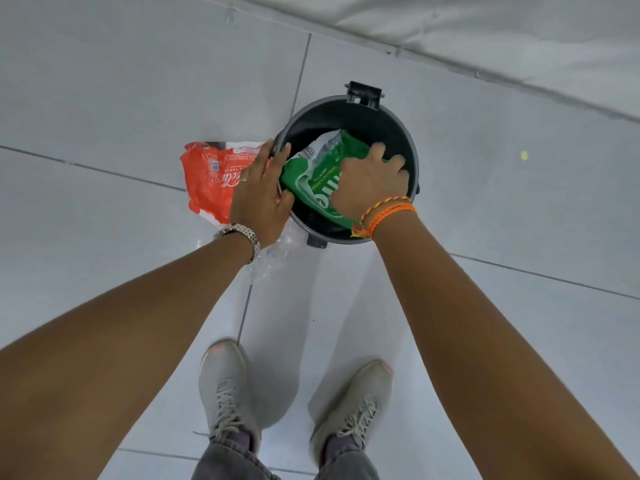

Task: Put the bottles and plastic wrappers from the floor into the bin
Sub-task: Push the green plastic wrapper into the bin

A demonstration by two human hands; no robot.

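Note:
A round black bin [377,116] stands open on the pale tiled floor. A green plastic wrapper [311,174] lies across its mouth, partly inside. My right hand [370,183] presses down on top of the green wrapper, fingers spread over it. My left hand [259,192] grips the bin's left rim, thumb inside and touching the wrapper's edge. A red and white plastic wrapper [207,181] lies on the floor just left of the bin, partly under my left hand. Crumpled clear plastic [270,258] lies on the floor below my left wrist.
My two feet in grey shoes [225,386] stand near the frame's bottom, close to the bin. A white wall base [485,39] runs diagonally across the top right. A small yellow speck [524,155] lies on the floor right of the bin.

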